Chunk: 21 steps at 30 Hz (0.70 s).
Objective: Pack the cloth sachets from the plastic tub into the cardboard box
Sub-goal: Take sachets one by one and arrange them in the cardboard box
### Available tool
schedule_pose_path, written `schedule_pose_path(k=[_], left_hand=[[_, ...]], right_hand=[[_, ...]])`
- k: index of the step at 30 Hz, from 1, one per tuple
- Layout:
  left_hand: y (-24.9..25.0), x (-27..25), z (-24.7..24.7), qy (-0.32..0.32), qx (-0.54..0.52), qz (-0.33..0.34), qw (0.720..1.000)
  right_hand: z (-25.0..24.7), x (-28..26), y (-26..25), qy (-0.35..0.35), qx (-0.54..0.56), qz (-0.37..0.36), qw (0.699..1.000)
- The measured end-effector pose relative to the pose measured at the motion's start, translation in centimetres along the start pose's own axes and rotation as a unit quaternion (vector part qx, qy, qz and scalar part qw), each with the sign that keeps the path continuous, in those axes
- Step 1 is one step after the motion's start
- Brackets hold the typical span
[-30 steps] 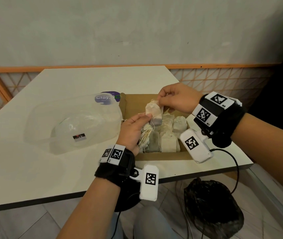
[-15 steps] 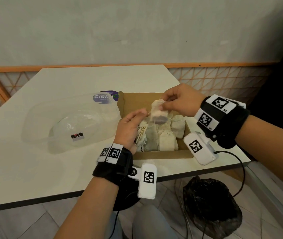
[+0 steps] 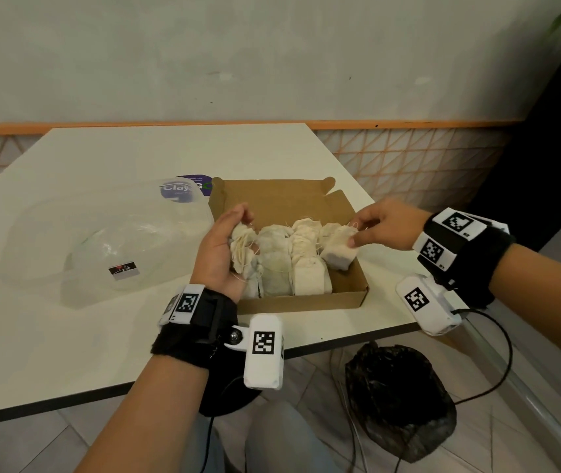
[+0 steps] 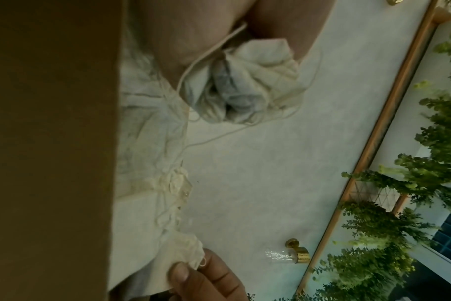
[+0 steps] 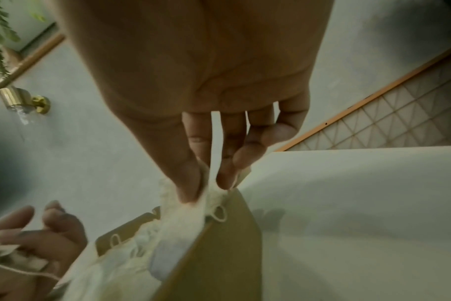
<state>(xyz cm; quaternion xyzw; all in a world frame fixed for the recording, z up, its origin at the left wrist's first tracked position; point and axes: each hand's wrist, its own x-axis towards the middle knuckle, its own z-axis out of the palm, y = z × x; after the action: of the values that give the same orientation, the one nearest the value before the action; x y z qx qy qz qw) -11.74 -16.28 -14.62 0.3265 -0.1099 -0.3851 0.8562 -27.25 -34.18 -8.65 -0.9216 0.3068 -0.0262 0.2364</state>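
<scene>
The open cardboard box [image 3: 310, 302] sits near the table's front edge and holds several cream cloth sachets [image 3: 308, 273] in rows. My right hand [image 3: 379, 227] pinches the top of a sachet [image 3: 337, 250] at the box's right end; the right wrist view shows thumb and fingers [image 5: 191, 183] on its gathered cloth [image 5: 183, 222]. My left hand [image 3: 219, 247] grips a bunch of sachets [image 3: 243, 249] with loose strings at the box's left end, seen as a crumpled bundle [image 4: 245, 81] in the left wrist view. The clear plastic tub [image 3: 101, 240] stands left of the box.
A purple-labelled lid [image 3: 187, 189] lies behind the tub. The white table [image 3: 67, 353] ends just in front of the box, and its right edge is close to the box. A black bag [image 3: 398, 401] sits on the floor below. A wall stands behind the table.
My right hand carried its sachet from above the box's middle down to the right end. My left hand moved forward along the box's left side, still gripping its bunch.
</scene>
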Motion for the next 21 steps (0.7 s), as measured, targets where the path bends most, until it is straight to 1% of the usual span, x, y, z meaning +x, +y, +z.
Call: schedule_pose_path(k=[3,7,9,11,14,16,19,21], left_hand=[[0.0,0.0,0.0,-0.005,0.004,-0.003,1.0],[0.0,0.1,0.0,-0.009,0.007,0.001,1.0],[0.0,0.1,0.0,-0.007,0.006,0.002,1.0],[-0.1,0.0,0.1,-0.007,0.003,0.003,1.0],[-0.1,-0.1,0.1,-0.006,0.006,0.007,1.0],[-0.1,-0.1,0.2,-0.004,0.01,0.009,1.0],[0.0,-0.2,0.3,-0.004,0.008,0.005,1.0],[0.0,-0.2,0.4,-0.002,0.006,0.006,1.0]], right_hand=[[-0.3,-0.3,-0.8,-0.039,-0.028,-0.022,0.999],[-0.5,-0.3,-2.1,-0.128,-0.082,-0.02,0.988],[0.0,0.1,-2.4,-0.137,-0.11,-0.014,0.984],[0.7,0.8,-2.5,-0.116,-0.138,-0.01,0.984],[1.3,1.7,-2.5,-0.047,-0.175,-0.008,0.983],[1.5,2.1,-2.2,-0.023,-0.185,-0.009,0.982],[1.5,2.2,-1.8,-0.02,-0.175,-0.005,0.984],[1.0,1.5,-2.0,0.003,-0.14,-0.019,0.99]])
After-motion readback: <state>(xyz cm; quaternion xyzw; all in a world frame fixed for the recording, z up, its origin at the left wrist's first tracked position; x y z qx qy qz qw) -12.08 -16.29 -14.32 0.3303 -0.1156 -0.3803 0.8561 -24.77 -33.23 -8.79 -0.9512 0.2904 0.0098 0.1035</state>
